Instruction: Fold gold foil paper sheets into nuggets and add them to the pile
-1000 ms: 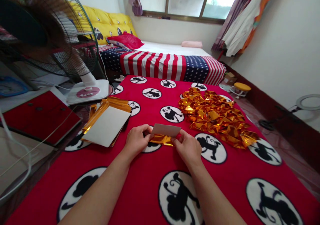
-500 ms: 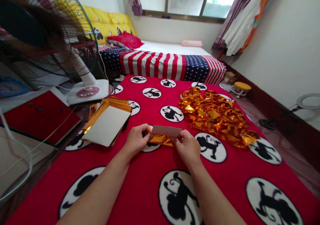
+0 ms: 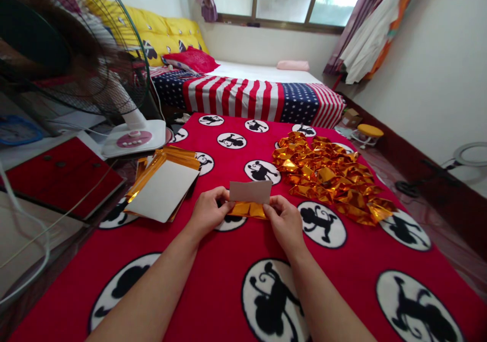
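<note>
My left hand [image 3: 210, 207] and my right hand [image 3: 284, 219] pinch the two ends of one sheet of gold foil paper [image 3: 248, 209], thumbs on the near side. Its lower part is folded to show shiny gold, while a pale grey-white flap stands up above the fold. To the left lies a stack of foil sheets [image 3: 163, 191], the top one white side up, with gold edges showing beneath. On the right is a heap of crumpled-looking folded gold foil pieces [image 3: 323, 174]. Everything rests on a red cloth [image 3: 213, 286] with black monkey figures in white circles.
At the left, a running fan [image 3: 133, 134] stands by a red panel [image 3: 61, 174] and white cables. Beyond the cloth is a bed with a striped, starred cover [image 3: 247, 96]. A yellow stool [image 3: 369, 131] and a ring-shaped stand [image 3: 470, 154] are at the right.
The pale flap of the foil paper has tilted up and shows more of its face. Both hands keep hold of the ends, nearly in place.
</note>
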{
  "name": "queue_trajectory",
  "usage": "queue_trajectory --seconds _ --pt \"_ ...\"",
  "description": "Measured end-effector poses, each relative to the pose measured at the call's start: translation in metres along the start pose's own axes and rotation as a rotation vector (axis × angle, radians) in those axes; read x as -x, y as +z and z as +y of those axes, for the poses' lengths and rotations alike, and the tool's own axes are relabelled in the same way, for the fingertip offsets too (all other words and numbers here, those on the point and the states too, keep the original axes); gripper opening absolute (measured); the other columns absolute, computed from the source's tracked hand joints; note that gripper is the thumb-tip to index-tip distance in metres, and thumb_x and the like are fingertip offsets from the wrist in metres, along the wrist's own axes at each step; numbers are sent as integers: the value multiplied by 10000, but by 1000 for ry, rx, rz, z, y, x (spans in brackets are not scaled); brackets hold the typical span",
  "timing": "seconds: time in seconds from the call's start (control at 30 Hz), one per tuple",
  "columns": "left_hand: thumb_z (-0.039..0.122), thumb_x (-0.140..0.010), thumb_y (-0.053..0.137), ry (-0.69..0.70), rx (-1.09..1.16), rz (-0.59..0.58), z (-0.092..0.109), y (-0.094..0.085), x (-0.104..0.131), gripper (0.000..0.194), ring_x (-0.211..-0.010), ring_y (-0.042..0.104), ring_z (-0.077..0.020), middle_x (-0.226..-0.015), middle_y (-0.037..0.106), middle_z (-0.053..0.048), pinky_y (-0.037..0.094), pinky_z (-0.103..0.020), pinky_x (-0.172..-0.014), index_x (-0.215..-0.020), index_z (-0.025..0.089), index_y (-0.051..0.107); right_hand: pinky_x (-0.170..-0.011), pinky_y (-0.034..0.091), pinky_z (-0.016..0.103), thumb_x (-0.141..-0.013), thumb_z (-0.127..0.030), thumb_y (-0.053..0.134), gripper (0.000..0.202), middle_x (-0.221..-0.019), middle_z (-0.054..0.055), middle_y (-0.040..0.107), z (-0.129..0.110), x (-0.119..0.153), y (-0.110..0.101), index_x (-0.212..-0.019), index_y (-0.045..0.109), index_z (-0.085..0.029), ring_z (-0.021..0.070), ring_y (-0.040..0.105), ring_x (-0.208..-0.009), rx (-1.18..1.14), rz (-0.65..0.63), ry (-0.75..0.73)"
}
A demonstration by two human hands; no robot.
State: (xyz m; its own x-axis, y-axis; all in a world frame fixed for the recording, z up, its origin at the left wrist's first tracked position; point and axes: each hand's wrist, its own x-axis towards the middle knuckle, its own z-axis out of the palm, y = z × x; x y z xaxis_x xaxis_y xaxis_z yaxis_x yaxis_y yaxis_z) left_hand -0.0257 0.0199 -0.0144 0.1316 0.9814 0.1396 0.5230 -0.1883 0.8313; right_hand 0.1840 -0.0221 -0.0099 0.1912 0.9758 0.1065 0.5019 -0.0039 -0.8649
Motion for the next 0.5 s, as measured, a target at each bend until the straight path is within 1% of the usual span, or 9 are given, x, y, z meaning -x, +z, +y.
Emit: queue_trajectory --seconds 0.1,0.2,0.4,0.5 --pt "256 -722 626 7 -39 6 1 0 1 84 -624 596 -128 -677 654 13 429 -221 -599 -707 184 587 -622 426 249 -838 -338 551 178 -797 7 737 -2 0 -1 -896 678 -228 181 671 -723 31 -7 -6" --pt "263 -728 624 10 -84 18 2 1 1 84 -639 605 -133 -696 672 6 429 -224 -604 -714 186 594 -609 423 249 -834 -329 548 185 -772 5 732 -4 0 -1 -885 695 -230 177 659 -690 70 -6 -16" --pt "269 -718 635 -33 -150 59 6 5 1 93 -610 598 -134 -681 678 -2 415 -231 -589 -693 186 600 -577 423 251 -804 -332 555 194 -698 12 707 -2 0 3 -899 680 -217 178 629 -625 106 61 -26" --pt "258 -707 641 -49 -179 76 8 7 1 78 -605 599 -135 -672 677 -1 418 -233 -596 -699 188 609 -577 417 249 -801 -310 548 176 -706 9 703 -3 1 4 -889 667 -216 176 628 -628 146 67 -24"
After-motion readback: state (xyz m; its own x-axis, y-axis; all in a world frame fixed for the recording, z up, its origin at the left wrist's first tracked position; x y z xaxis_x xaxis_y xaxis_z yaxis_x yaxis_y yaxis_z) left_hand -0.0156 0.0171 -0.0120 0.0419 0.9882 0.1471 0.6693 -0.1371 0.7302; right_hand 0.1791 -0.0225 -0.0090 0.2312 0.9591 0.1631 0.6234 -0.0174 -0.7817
